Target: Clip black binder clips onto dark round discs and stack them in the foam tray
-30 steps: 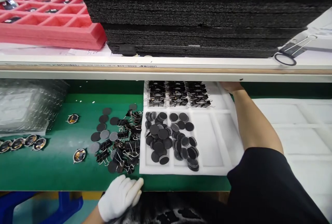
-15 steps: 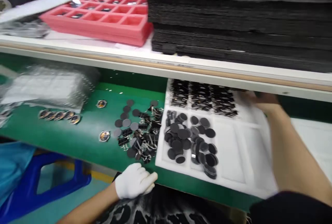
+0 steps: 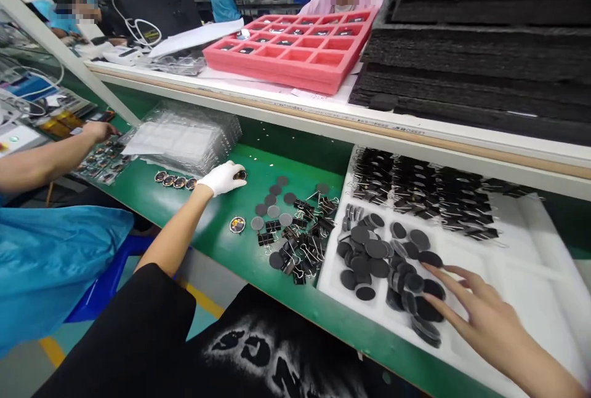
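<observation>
My left hand [image 3: 222, 178], in a white glove, has its fingers closed at the edge of a small round metal-rimmed part [image 3: 240, 175] on the green table. Another such part [image 3: 237, 224] lies nearer the front, and a row of them [image 3: 180, 182] is to the left. My bare right hand [image 3: 482, 309] reaches over the white tray [image 3: 521, 250] with fingers apart. Its fingertips are at the black discs [image 3: 414, 283] heaped in a tray compartment; I see none lifted. Between my hands lie loose binder clips [image 3: 302, 241] and scattered discs [image 3: 273, 211].
Binder clips [image 3: 422, 192] fill the tray's back compartments. A white-edged shelf [image 3: 277, 106] overhangs the table, bearing a pink foam tray [image 3: 277, 72] and stacked black foam [image 3: 480, 72]. Clear plastic trays [image 3: 184, 136] sit at left, near a co-worker's hand [image 3: 99, 131].
My left hand has moved from the table's front edge out to the round part. My right hand has come from under the shelf to the discs. The view has swung left.
</observation>
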The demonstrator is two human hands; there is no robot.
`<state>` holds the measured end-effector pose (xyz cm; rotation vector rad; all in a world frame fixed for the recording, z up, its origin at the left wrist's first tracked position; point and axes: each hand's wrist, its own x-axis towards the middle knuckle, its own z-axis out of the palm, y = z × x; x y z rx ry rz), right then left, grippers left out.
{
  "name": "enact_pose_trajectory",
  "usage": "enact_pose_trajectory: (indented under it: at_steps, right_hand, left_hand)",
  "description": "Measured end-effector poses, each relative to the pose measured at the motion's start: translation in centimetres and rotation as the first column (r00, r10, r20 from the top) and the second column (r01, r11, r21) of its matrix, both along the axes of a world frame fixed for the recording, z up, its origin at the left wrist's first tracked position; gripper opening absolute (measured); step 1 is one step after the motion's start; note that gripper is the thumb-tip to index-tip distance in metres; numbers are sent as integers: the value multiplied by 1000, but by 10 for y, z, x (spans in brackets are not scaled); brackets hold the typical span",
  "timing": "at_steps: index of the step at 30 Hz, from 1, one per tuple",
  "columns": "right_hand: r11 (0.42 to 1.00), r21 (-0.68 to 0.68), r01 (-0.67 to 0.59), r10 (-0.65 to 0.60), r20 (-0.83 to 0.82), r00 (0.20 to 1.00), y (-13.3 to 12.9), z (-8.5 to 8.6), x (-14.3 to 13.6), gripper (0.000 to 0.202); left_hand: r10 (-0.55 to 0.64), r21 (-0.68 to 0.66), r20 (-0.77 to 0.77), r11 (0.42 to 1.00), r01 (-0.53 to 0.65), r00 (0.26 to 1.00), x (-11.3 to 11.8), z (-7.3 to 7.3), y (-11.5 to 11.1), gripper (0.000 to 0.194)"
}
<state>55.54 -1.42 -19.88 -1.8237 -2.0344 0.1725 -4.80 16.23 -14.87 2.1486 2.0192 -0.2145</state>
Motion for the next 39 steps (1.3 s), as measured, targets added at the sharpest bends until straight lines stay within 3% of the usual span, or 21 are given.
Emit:
enact_pose_trajectory:
  at_steps: [3,9,13,15,17,20,22,23,26,28,31,34,37,39]
  right_hand:
    - [997,-59,-42,37,-85,996,-8,-2,-21,46]
    - [998,-55,-7,7,-4,1000,-9,9,-31,55]
    - [987,-161,-9,-3,-74,997,-1,19,-40,45]
    - [984,-178,-8,-8,-89,996,2,20,-41,41]
    - [985,-173,-4,-9,-75,997,3,19,-41,38]
    - [991,-135,1,-5,-28,1000,1,20,-39,36]
    - [995,-97,-10,6,-35,999,-3,26,-41,37]
    - [998,-66,-3,-1,-59,998,-6,32,-45,37]
    - [986,68,154,-133,-237,962,-20,52,-77,32]
    - [962,99,253,-181,-464,867,-28,65,-112,27]
    - [995,6,101,-62,-758,650,-25,73,-168,25]
    - [1000,-9,0,-8,-857,515,-11,66,-207,23]
    - [996,37,79,-4,-883,470,-1,53,-222,23]
    - [996,16,85,-23,-899,438,0,46,-225,23]
  left_hand:
    - [-24,51,18,998,23,1000,2,-12,-4,63]
    - [-54,229,176,973,13,983,16,-27,-15,53]
    - [6,146,415,987,-73,910,28,-29,-15,52]
    - [113,6,611,989,-147,783,33,-25,-16,52]
    - [203,-85,775,972,-219,599,40,-17,-19,56]
    - [200,-104,921,953,-284,335,60,1,-32,63]
    - [187,-128,956,959,-253,225,82,16,-49,61]
    - [186,-138,961,963,-230,205,96,23,-59,58]
    - [157,-137,961,985,-104,228,145,40,-90,51]
    - [146,-143,962,989,-30,229,177,44,-108,49]
    - [126,-144,969,987,74,213,210,43,-127,45]
    - [28,-67,978,980,188,204,221,37,-140,47]
    - [-104,39,962,968,247,254,220,31,-147,49]
    - [-145,75,937,972,223,318,220,26,-153,45]
